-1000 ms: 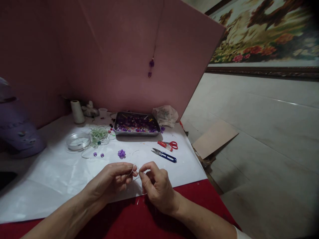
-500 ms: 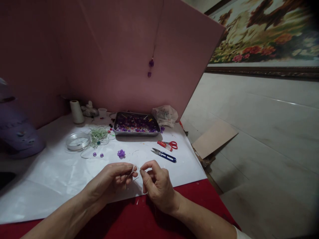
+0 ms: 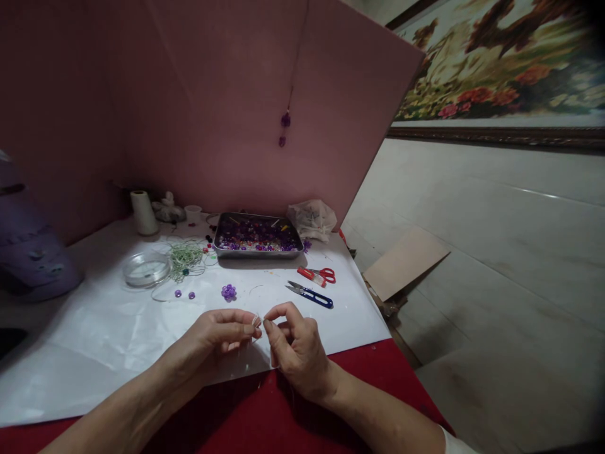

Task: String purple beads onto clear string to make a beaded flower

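My left hand (image 3: 227,333) pinches a thin whitish thread (image 3: 256,320) between thumb and forefinger. Just right of it, my right hand (image 3: 295,345) is closed in a pinch, its fingertips close to the thread; what lies between them is too fine to make out. Beyond my hands lies a purple beaded flower (image 3: 229,292) on the white sheet (image 3: 118,353). Two small purple beads (image 3: 184,295) are to its left. Blue-handled thread snips (image 3: 309,294) lie to the right, near red-handled scissors (image 3: 326,274) and a red-and-clear tube (image 3: 311,276).
At the back stands a metal tray (image 3: 259,255) of purple beads, beside a plastic bag (image 3: 312,219). On the left are a clear spool (image 3: 146,270), tangled green thread (image 3: 186,258), a white thread cone (image 3: 144,213) and a purple container (image 3: 35,246). A beaded strand (image 3: 285,120) hangs against the pink panel.
My left thumb and fingers have closed further over the thread, and the loose ends that hung below them no longer show clearly. My right hand has shifted slightly left, still pinched.
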`<state>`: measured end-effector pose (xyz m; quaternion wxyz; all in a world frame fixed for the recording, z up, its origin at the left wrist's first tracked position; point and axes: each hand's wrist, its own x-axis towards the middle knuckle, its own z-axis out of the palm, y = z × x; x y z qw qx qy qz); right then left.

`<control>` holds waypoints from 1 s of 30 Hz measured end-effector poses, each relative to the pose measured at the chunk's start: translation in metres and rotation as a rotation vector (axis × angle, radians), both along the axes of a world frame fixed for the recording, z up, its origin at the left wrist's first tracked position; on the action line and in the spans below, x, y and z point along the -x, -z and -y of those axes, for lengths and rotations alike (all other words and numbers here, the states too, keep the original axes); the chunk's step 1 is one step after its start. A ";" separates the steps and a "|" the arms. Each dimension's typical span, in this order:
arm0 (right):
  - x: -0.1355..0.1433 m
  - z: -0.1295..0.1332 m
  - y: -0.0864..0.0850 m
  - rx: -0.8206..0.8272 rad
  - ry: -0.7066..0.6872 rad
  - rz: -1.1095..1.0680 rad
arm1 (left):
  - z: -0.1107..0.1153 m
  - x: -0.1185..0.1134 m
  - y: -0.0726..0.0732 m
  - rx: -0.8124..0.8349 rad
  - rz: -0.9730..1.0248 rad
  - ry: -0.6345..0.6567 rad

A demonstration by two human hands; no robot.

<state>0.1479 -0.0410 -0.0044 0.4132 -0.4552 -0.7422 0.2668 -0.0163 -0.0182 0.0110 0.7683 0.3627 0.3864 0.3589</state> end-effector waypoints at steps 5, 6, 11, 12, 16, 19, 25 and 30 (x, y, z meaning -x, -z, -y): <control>0.001 0.000 -0.004 -0.010 -0.020 -0.004 | -0.002 -0.002 0.004 0.012 -0.034 -0.019; 0.001 0.000 -0.004 -0.011 -0.025 -0.004 | -0.002 -0.002 0.004 0.004 -0.031 -0.026; 0.001 -0.001 -0.002 0.005 -0.025 -0.012 | -0.002 -0.001 0.006 -0.030 -0.022 -0.048; 0.001 -0.001 -0.001 0.008 -0.017 -0.020 | -0.003 -0.001 0.006 -0.026 -0.020 -0.052; 0.000 0.000 0.000 0.005 0.001 -0.058 | -0.003 -0.001 0.006 -0.008 -0.012 -0.082; 0.000 0.002 -0.002 0.000 -0.008 -0.047 | -0.004 -0.002 0.006 -0.037 -0.019 -0.121; 0.002 0.007 -0.002 -0.024 -0.063 -0.001 | -0.005 -0.001 0.005 -0.045 0.021 -0.119; -0.001 0.007 -0.004 -0.127 -0.003 -0.002 | -0.003 0.000 0.003 -0.040 0.029 -0.111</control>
